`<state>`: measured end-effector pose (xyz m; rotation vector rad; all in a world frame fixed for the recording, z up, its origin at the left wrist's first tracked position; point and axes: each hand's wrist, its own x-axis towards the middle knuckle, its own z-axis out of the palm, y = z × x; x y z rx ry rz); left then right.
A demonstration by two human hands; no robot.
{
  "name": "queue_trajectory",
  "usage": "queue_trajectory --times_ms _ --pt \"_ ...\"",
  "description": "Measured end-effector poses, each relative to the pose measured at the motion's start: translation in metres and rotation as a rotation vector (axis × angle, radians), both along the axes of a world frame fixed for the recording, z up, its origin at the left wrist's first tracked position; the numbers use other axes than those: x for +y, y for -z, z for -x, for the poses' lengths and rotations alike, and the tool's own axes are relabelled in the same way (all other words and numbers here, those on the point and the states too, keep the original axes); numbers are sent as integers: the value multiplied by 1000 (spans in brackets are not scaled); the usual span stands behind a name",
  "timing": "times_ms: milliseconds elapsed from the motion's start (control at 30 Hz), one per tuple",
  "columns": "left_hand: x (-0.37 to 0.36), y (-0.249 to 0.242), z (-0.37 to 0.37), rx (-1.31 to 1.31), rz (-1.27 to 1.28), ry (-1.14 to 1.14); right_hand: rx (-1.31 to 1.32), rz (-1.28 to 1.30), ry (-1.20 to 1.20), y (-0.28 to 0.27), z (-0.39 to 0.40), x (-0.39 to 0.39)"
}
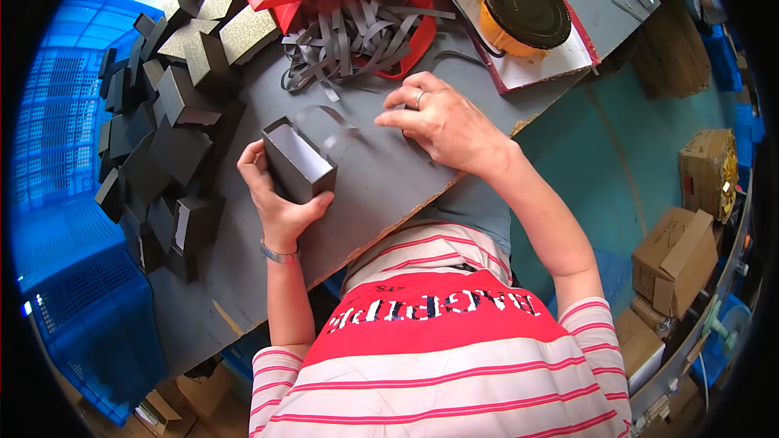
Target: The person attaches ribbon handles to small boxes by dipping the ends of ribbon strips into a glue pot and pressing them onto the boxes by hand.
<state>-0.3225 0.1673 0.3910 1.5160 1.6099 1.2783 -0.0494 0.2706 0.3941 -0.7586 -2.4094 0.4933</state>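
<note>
A small black box (pixel 299 161) with a pale inside, its open side up, is held in my left hand (pixel 280 207), fingers on one side and thumb on the other. To its right, my right hand (pixel 442 122) is over the grey table with bent fingers; whether anything is between the fingertips is not clear. A blurred grey strip (pixel 329 120) lies or moves between the box and my right hand. Beyond the hands, many grey strips (pixel 349 40) spill from a red bag (pixel 418 49).
Black boxes (pixel 174 105) are piled on the left part of the table (pixel 365 186), beside blue crates (pixel 61 138). An orange tub with a dark lid (pixel 527 10) stands in a shallow tray (pixel 519 73) at the back right. Cardboard boxes (pixel 673 259) stand right of the table.
</note>
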Motion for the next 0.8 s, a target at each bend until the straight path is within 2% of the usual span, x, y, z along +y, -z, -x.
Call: queue_trajectory --times_ms 100,167,200,267,300,333,400,433,500,533,567,667,733,800 --pt "-11 11 10 112 -106 -152 -111 -54 -116 3 3 5" --pt "-14 12 8 189 -182 -191 -120 24 -114 -4 0 3" --pt "-16 10 4 189 -182 -196 -108 18 -88 -4 -1 2" --pt "-21 4 -6 39 -94 -242 -96 14 -65 -5 -1 -1" --pt "-21 9 -12 -100 -129 -260 -64 -3 -104 -5 0 -4" --pt "-25 13 -12 38 -157 -266 -32 -20 -142 -5 1 -7" --pt "-34 16 -12 86 -67 -215 -20 -5 -154 4 4 -11" --pt "-37 15 -16 -77 -39 -199 -20 29 -144 7 5 -12" --pt "-40 15 -11 156 -108 -226 -17 61 -134 7 9 -13" --pt "-41 8 -10 147 -114 -178 -14 80 -127 6 12 -14" --pt "-44 6 -11 -60 -77 -134 -11 98 -120 4 14 -15" --pt "-48 10 19 114 6 49 -91 155 -97 -4 15 -16" --pt "-39 0 25 250 -78 56 -114 165 -89 -3 17 -16" --pt "-30 0 31 231 -122 80 -141 175 -81 -3 20 -18"
